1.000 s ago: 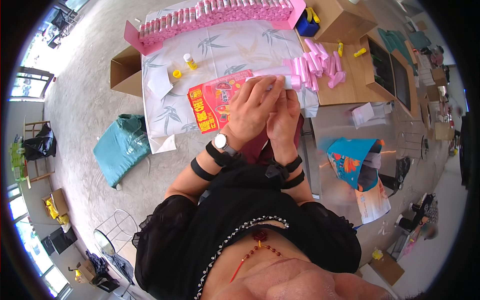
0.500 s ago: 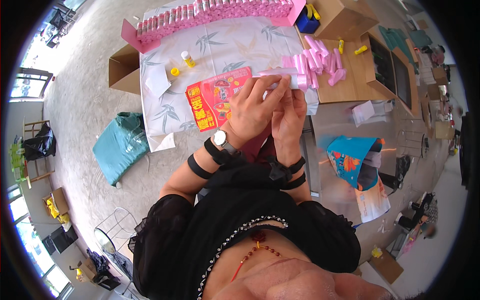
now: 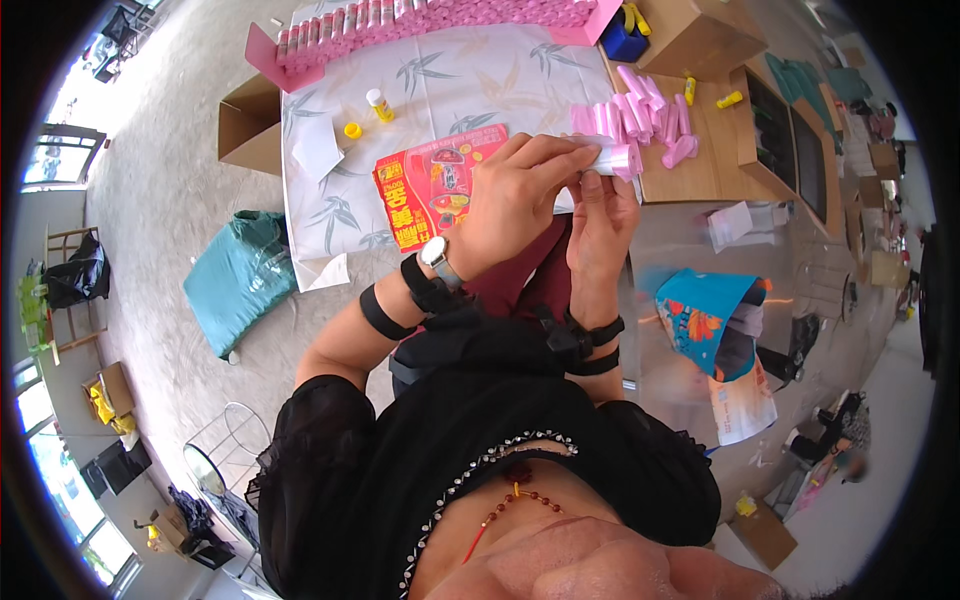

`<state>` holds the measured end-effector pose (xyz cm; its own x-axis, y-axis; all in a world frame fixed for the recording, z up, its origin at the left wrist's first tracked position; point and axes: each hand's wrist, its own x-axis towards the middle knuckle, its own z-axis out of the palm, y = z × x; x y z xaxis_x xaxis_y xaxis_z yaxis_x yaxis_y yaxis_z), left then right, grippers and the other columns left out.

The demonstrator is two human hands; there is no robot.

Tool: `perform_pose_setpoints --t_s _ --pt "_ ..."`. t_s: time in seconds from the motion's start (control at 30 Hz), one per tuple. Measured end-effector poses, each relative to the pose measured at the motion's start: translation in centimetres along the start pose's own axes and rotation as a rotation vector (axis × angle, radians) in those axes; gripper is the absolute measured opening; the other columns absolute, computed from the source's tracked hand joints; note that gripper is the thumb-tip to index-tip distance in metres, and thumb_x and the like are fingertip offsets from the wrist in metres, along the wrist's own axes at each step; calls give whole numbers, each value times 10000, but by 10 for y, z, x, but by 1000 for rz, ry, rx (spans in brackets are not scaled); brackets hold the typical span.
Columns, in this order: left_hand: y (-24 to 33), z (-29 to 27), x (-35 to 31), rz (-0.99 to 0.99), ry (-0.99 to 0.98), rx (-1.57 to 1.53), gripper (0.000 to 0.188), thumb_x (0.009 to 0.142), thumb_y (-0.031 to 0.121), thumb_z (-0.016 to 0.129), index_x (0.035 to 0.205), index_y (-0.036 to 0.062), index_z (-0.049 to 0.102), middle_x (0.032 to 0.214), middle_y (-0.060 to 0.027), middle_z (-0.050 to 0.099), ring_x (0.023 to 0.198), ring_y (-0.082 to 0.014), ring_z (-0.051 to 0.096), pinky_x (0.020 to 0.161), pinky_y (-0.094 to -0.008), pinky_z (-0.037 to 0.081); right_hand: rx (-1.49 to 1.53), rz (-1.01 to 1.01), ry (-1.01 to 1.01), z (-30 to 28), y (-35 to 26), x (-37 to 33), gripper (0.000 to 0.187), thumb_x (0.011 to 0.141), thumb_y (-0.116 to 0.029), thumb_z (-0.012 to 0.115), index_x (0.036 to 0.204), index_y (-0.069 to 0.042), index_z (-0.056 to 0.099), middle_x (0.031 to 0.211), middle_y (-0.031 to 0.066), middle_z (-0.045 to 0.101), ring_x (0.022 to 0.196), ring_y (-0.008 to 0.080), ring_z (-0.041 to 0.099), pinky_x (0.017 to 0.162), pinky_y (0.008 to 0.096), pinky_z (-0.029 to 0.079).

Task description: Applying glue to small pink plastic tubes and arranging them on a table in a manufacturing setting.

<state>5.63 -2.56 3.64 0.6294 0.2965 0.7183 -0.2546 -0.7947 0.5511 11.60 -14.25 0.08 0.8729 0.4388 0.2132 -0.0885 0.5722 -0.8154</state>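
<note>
My left hand [image 3: 522, 192] reaches across with its fingers closed on a small pink plastic roll [image 3: 622, 160] that has a whitish band round it. From below, my right hand [image 3: 606, 222] supports the same roll, thumb pressed up against it and fingers partly hidden behind. Just left of my left hand lies a red and yellow printed packaging sheet [image 3: 432, 188] on the patterned tablecloth. Beyond the roll is a loose pile of bare pink rolls [image 3: 640, 108]. A glue stick [image 3: 380, 106] stands at the left, its yellow cap [image 3: 352, 130] beside it.
A pink tray [image 3: 285, 72] full of banded rolls spans the table's far side. White paper slips [image 3: 318, 150] lie at the left. Cardboard boxes [image 3: 700, 40], a blue holder [image 3: 624, 42] and yellow glue sticks [image 3: 730, 99] are at the far right. A blue bag [image 3: 705, 318] is right of me.
Both hands and the roll have shifted a little to the right. My left fingers have straightened along the roll, and its banded end shows more clearly past them.
</note>
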Motion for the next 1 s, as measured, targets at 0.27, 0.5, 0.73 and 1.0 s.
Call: perform_pose_setpoints --t_s 0.27,0.5,0.73,1.0 --pt "-5 -1 8 -41 -115 -81 449 712 -86 666 1118 88 747 1070 -82 728 860 -286 687 696 -357 558 -85 23 16 -10 2 5 334 1013 -101 618 1314 34 573 1226 100 649 1092 170 632 950 339 539" --pt "-2 8 10 -29 -108 5 405 726 -49 667 1093 102 749 1052 -41 725 811 -264 669 666 -347 560 -50 79 55 -13 5 11 279 1028 -125 596 1271 10 574 1164 68 653 1074 150 632 933 330 552" --pt "0 20 5 -78 -71 142 368 739 -10 669 1066 135 755 1017 -2 690 831 -226 661 602 -355 553 51 118 56 -20 13 15 222 1029 -133 594 1219 -20 577 1163 62 655 1084 145 635 922 314 554" --pt "-6 31 -4 -62 -61 189 381 743 47 694 1113 135 724 1031 -12 651 901 -226 640 598 -345 550 3 68 120 -18 23 12 209 1026 -92 584 1221 -20 567 1193 71 654 1095 153 636 917 299 527"
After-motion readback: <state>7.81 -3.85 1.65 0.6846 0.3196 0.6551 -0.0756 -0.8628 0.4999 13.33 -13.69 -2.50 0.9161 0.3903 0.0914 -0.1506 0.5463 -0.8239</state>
